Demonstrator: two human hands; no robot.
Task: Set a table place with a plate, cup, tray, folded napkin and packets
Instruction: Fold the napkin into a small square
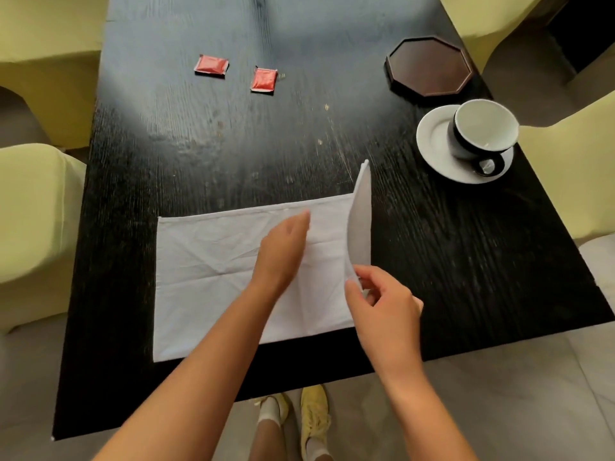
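Note:
A white cloth napkin (206,271) lies flat near the front of the black table (233,154). My left hand (283,251) presses flat on its middle, fingers together. My right hand (382,304) pinches the napkin's right edge and holds that flap lifted upright. Two red packets (212,64) (264,80) lie at the back left. A dark octagonal tray (429,66) sits at the back right. In front of it a black-and-white cup (479,134) stands on a white plate (432,141).
Pale yellow-green chairs (33,211) stand on both sides of the table, one at the right (572,161) close to the plate. The table's front edge runs just below the napkin, with my feet on the tiled floor beneath.

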